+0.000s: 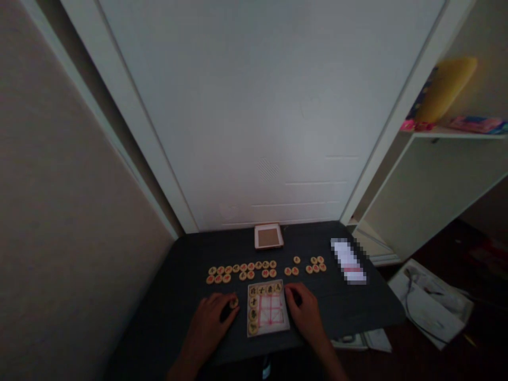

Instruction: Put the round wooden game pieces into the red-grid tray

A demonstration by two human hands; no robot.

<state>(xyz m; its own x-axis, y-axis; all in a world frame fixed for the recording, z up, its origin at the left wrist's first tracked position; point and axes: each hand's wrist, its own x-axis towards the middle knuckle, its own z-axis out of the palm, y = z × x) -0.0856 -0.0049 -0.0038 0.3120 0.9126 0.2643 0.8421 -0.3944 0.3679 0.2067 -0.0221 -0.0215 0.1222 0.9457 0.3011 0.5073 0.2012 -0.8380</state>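
My left hand [212, 319] pinches a round wooden Chinese chess piece [234, 302] between thumb and fingers, just left of a shallow square box [270, 332]. Chess pieces with black characters stand in a row along the box's far side [261, 290] and down its left side [253, 315]. Red lines show on the bare part of its floor. At the box's right edge, my right hand [304, 308] is closed with its fingertips against the far right corner. Beyond the box, loose chess pieces [243, 268] with red and black characters lie in rough rows.
A box lid or second shallow tray [269, 247] sits near the back of the dark table [170, 286]. A pixelated white sheet [348, 262] lies at the right. White panelling rises behind the table. On the floor at right is a white box [431, 304] with cables.
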